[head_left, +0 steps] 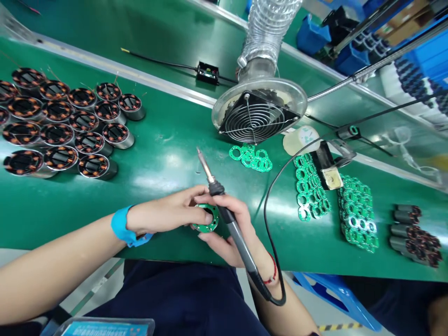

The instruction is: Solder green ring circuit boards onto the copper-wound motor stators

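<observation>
One ring-shaped green circuit board (215, 218) is showing between both hands in the head view, near the front edge of the green table (164, 163). Left hand (177, 213) is gripping the board, thumb lying across its opening. Right hand (249, 233) is clasping a soldering iron (240, 240), tip pointing away from the person. Loose boards (248, 159) are lying below the fan (252, 123); copper-wound cylinders (58, 134) are standing grouped at left.
</observation>
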Tool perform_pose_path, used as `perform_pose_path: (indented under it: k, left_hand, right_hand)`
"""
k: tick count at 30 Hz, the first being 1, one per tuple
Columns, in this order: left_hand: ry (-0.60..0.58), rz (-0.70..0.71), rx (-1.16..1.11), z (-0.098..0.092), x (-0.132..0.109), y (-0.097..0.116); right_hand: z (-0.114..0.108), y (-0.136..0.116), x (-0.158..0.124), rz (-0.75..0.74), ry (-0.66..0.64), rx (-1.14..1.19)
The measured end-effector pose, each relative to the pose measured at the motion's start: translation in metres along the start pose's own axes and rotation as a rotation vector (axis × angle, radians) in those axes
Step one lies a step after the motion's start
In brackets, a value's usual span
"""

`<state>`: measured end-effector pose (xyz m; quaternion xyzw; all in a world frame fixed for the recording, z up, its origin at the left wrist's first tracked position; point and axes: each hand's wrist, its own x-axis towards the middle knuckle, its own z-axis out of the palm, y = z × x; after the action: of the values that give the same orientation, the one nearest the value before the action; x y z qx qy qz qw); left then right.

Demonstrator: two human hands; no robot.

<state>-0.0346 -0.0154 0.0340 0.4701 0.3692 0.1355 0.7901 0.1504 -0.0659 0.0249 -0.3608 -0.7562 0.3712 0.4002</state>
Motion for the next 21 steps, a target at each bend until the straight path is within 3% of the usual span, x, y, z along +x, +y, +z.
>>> perform_pose_path:
  k: [3,7,11,13,17,19,21]
  left_hand:
    - [-0.054,-0.027,-0.086,0.002,-0.001,0.002]
    - [-0.094,-0.121,-0.174,0.01,-0.001,0.005]
    - [-0.062,-0.122,-0.017,0.002,-0.001,0.023]
    - [0.097,-0.064,0.149,-0.015,0.005,0.042]
    - [0.706,0.11,0.482,-0.069,0.043,0.09]
    - [0.85,0.111,0.535,-0.095,0.074,0.113]
    - [0.942,0.076,0.594,-0.113,0.106,0.131]
  right_hand:
    - [-0.001,0.002,0.001,-0.127,0.102,-0.183]
    - [-0.003,0.0,0.0,-0.312,0.118,-0.525]
    - [-0.018,0.003,-0.014,-0.329,0.155,-0.613]
    - [-0.033,0.014,-0.028,-0.313,0.249,-0.604]
    - [-0.061,0.052,-0.05,-0.227,0.706,-0.625]
    - [-0.067,0.066,-0.053,-0.184,0.877,-0.615]
    - [-0.067,0.074,-0.051,-0.137,0.921,-0.606]
